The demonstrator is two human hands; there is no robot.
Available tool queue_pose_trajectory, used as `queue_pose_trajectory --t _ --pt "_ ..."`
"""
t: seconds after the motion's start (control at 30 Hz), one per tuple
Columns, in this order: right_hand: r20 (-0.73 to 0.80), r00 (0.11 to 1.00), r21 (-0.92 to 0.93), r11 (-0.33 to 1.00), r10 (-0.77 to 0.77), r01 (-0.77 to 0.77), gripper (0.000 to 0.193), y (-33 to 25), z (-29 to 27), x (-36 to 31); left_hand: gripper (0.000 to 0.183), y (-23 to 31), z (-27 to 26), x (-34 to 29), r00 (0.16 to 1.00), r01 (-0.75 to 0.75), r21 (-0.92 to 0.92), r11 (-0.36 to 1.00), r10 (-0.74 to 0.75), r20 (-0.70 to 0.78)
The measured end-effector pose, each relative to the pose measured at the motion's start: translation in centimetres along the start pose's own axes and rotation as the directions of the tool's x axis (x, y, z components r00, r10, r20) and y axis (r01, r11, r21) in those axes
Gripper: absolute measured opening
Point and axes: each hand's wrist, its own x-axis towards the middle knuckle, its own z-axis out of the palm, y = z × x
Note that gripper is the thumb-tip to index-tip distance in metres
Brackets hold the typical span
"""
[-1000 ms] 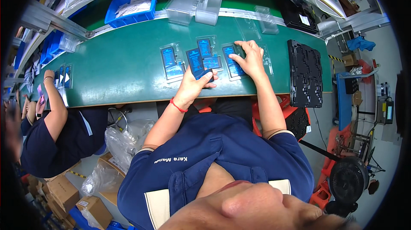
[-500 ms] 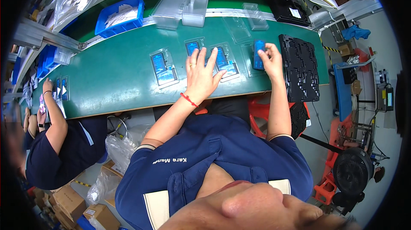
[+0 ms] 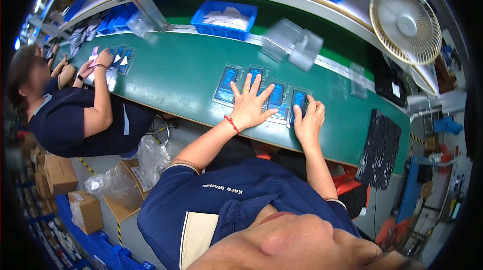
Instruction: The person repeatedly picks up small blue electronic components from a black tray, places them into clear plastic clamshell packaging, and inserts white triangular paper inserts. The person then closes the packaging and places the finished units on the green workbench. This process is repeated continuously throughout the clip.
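Four flat pieces would be several: several blue rectangular pieces, like phone batteries, lie in clear plastic trays in a row on the green table. My left hand (image 3: 248,109) is open, fingers spread flat over the middle trays and partly hiding one blue piece (image 3: 255,72). To its left lies another blue piece (image 3: 227,80) in its tray; to its right, one more (image 3: 276,95) by my thumb. My right hand (image 3: 309,121) pinches the edge of the rightmost blue piece (image 3: 298,100), over a clear tray.
A black slotted tray (image 3: 378,149) lies at the table's right end. Clear plastic boxes (image 3: 292,43) and a blue bin (image 3: 224,29) with white slips stand along the back. A co-worker (image 3: 83,119) sits at left, handling similar blue pieces. A fan (image 3: 405,23) hangs at upper right.
My right hand has brought its blue piece down and left, close beside the row of trays. My left hand stays spread over the trays. The whole view has turned and shifted.
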Motion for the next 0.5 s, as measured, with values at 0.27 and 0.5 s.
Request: queue_pose_trajectory --t 0.27,0.5 --pt "-0.019 0.994 0.077 0.991 -0.108 0.109 0.055 -2.7 2.9 1.9 0.042 -10.5 -8.2 7.1 0.930 0.067 -0.146 0.987 -0.115 -0.348" --pt "-0.012 0.992 0.095 0.988 -0.124 0.125 0.049 -3.0 2.8 2.1 0.046 -23.5 -9.5 22.9 0.998 0.055 0.204 0.977 -0.058 0.009"
